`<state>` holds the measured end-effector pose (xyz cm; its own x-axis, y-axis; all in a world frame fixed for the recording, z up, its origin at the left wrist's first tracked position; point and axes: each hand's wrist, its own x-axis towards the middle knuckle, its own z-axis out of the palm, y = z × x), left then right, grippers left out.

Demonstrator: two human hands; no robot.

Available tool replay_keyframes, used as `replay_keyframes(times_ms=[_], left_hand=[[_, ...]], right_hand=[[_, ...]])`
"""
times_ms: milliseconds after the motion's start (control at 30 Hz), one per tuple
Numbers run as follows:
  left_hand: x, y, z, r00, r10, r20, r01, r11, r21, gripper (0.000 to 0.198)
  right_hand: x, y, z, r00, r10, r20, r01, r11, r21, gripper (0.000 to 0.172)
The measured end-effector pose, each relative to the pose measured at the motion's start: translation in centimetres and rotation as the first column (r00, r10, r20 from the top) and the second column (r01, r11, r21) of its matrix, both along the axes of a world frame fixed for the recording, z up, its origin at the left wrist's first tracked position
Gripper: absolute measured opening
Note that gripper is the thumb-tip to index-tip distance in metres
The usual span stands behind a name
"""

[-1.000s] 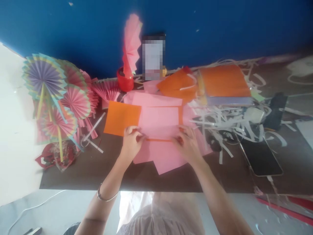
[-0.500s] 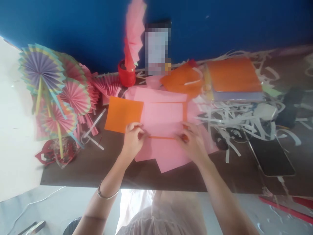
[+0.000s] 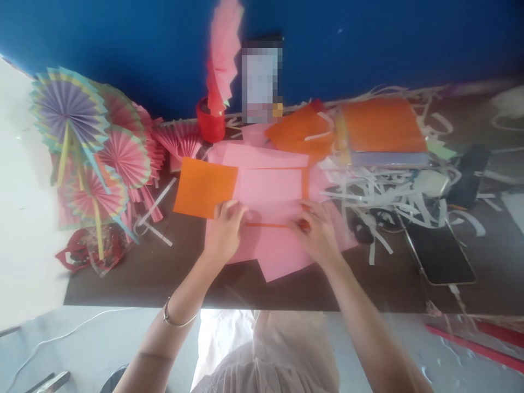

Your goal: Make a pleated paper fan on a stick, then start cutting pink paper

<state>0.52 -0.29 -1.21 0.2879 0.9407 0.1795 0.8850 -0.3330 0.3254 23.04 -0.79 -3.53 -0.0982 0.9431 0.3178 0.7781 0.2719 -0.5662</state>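
In front of me lies a pink paper sheet [image 3: 272,195], with narrow orange strips showing along its top, right and bottom edges. My left hand [image 3: 226,226] pinches at its lower left corner, fingers curled and thumb hidden. At the lower right corner, my right hand [image 3: 316,226] has thumb and fingers closed on the edge. A square orange sheet [image 3: 204,185] sits to the left, partly under the left hand's fingers. More pink sheets [image 3: 278,265] are spread loosely beneath, on the dark table [image 3: 245,292].
Folded paper fans [image 3: 67,117] crowd the left side, and a red pot [image 3: 211,123] holds a tall pink one. White paper strips [image 3: 401,191] are heaped at the right, near a phone [image 3: 442,254]. Behind them sits an orange-topped stack [image 3: 382,125].
The view has shifted slightly. My left hand's fingers have curled in closer over the corner of the pink sheet, while the right hand keeps its place at the other corner.
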Motion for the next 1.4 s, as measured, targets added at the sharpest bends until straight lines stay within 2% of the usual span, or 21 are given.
replay_keyframes(times_ms=[67, 200, 333, 400, 533, 633, 767, 900, 1033, 1100, 1167, 1267, 1400], left_hand=[[0.7, -0.5, 0.2, 0.995, -0.049, -0.089, 0.056, 0.995, 0.087, 0.036], [2.3, -1.4, 0.4, 0.971, -0.154, -0.183, 0.192, 0.959, 0.211, 0.031], [3.4, -2.4, -0.1, 0.922, -0.279, -0.27, 0.316, 0.943, 0.105, 0.038], [3.5, -2.8, -0.5, 0.911, -0.328, -0.251, 0.344, 0.939, 0.022, 0.039], [3.4, -3.3, -1.1, 0.928, -0.36, -0.096, 0.355, 0.932, -0.07, 0.041], [3.5, -3.2, -0.9, 0.937, -0.348, -0.029, 0.344, 0.935, -0.079, 0.053], [3.9, -3.1, -0.5, 0.947, -0.322, -0.012, 0.32, 0.943, -0.096, 0.063], [4.2, -3.4, -0.5, 0.96, -0.279, -0.016, 0.276, 0.956, -0.095, 0.062], [4.5, -3.6, -0.8, 0.958, -0.279, -0.061, 0.272, 0.957, -0.096, 0.062], [4.6, -3.6, -0.9, 0.953, -0.288, -0.097, 0.278, 0.955, -0.103, 0.061], [4.6, -3.6, -1.0, 0.946, -0.303, -0.115, 0.29, 0.95, -0.116, 0.06], [4.5, -3.6, -1.2, 0.95, -0.307, -0.054, 0.299, 0.946, -0.126, 0.062], [4.0, -3.7, -1.5, 0.949, -0.308, 0.061, 0.313, 0.943, -0.113, 0.064]], right_hand=[[0.0, 0.0, 0.0, 1.0, -0.002, 0.001, 0.002, 1.0, 0.004, 0.026], [-0.1, 0.0, 0.1, 1.0, -0.009, -0.009, 0.009, 1.0, 0.009, 0.025], [-0.1, 0.0, -0.1, 1.0, -0.004, 0.002, 0.003, 1.0, 0.024, 0.023], [-0.1, 0.0, -0.2, 1.0, 0.006, 0.012, -0.007, 0.999, 0.04, 0.024], [0.0, 0.0, -0.4, 1.0, 0.017, 0.02, -0.019, 0.998, 0.063, 0.024], [0.0, 0.0, -0.3, 0.999, 0.02, 0.024, -0.022, 0.997, 0.08, 0.024], [-0.1, 0.0, -0.4, 0.999, 0.021, 0.027, -0.023, 0.996, 0.081, 0.023], [0.2, 0.0, -0.4, 1.0, 0.006, 0.013, -0.007, 0.997, 0.077, 0.016], [0.2, -0.9, 1.0, 0.995, -0.049, 0.083, 0.03, 0.974, 0.225, 0.003], [-0.4, -1.9, 2.0, 0.984, -0.033, 0.174, -0.019, 0.958, 0.287, 0.011], [-1.5, -3.0, 2.8, 0.961, 0.068, 0.267, -0.134, 0.962, 0.236, 0.021], [-3.2, -4.2, 3.2, 0.923, 0.179, 0.34, -0.216, 0.973, 0.074, 0.035], [-4.0, -4.6, 2.5, 0.915, 0.193, 0.353, -0.192, 0.981, -0.038, 0.048]])
